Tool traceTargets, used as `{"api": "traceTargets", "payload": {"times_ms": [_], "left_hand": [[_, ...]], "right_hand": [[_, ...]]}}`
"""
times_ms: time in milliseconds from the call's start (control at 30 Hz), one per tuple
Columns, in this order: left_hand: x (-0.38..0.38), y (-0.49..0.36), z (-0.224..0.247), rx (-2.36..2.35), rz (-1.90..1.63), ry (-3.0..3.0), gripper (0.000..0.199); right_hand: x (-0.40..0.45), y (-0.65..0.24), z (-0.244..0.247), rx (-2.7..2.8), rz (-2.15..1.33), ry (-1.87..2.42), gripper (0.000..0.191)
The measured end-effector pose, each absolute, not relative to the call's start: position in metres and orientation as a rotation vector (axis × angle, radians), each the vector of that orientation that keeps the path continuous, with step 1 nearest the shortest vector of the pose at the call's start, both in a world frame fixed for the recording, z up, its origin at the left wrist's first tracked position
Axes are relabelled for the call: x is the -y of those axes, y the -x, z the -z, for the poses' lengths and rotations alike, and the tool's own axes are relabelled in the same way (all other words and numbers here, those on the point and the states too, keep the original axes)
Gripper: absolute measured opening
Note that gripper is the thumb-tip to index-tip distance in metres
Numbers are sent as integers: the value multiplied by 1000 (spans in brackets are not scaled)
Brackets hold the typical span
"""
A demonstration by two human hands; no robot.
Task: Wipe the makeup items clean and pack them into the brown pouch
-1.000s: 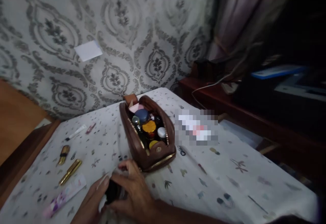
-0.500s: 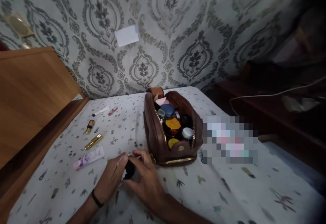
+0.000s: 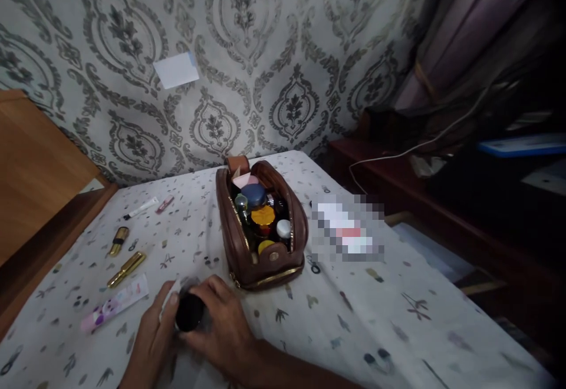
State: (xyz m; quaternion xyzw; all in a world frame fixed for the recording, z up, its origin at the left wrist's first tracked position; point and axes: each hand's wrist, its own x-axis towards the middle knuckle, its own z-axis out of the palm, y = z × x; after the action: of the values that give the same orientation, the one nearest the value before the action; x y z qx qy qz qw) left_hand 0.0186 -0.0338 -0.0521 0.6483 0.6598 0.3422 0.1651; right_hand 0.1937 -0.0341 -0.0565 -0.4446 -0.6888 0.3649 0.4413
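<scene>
A small round black container (image 3: 189, 312) is held between my two hands, low over the front of the cloth; its exact kind I cannot make out. My left hand (image 3: 152, 324) closes on its left side, thumb along the edge. Curled round the right side are the fingers of my right hand (image 3: 225, 324). Just beyond stands a brown leather cosmetics bag (image 3: 236, 247), unzipped, with several jars inside, among them an orange-lidded jar (image 3: 263, 218) and a white-capped one (image 3: 283, 228).
Left of my hands lie a pink-and-white tube (image 3: 117, 303), a gold tube (image 3: 126, 269), a gold-and-black bottle (image 3: 119, 241), a thin white tube (image 3: 141, 208) and a small pink item (image 3: 165, 204). A blurred-out item (image 3: 349, 230) lies right of the bag.
The view has turned to the right, so the bag and loose items sit farther left. Both hands still hold the black container, whose round dark face now shows more fully.
</scene>
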Motion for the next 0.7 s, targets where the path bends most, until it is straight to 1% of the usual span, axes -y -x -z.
{"api": "traceTargets", "payload": {"times_ms": [100, 167, 233, 367, 500, 600, 700], "left_hand": [[39, -31, 42, -1739, -846, -1903, 60], [40, -42, 31, -1720, -791, -1905, 59], [40, -51, 23, -1753, -807, -1875, 54], [38, -57, 15, -1651, -855, -1899, 47], [34, -52, 12, -1654, -887, -1906, 45], [30, -43, 11, -1636, -882, -1902, 48], [27, -41, 13, -1652, -898, -1875, 54]], "right_hand": [[32, -192, 60, 1706, -889, 1116, 39], [33, -191, 61, 1708, -883, 1132, 35], [34, -191, 60, 1711, -897, 1153, 33], [37, -192, 54, 1689, -962, 1159, 33], [38, -194, 48, 1637, -958, 1146, 35], [39, -200, 44, 1645, -943, 1076, 38], [43, -216, 34, 1718, -858, 926, 39]]}}
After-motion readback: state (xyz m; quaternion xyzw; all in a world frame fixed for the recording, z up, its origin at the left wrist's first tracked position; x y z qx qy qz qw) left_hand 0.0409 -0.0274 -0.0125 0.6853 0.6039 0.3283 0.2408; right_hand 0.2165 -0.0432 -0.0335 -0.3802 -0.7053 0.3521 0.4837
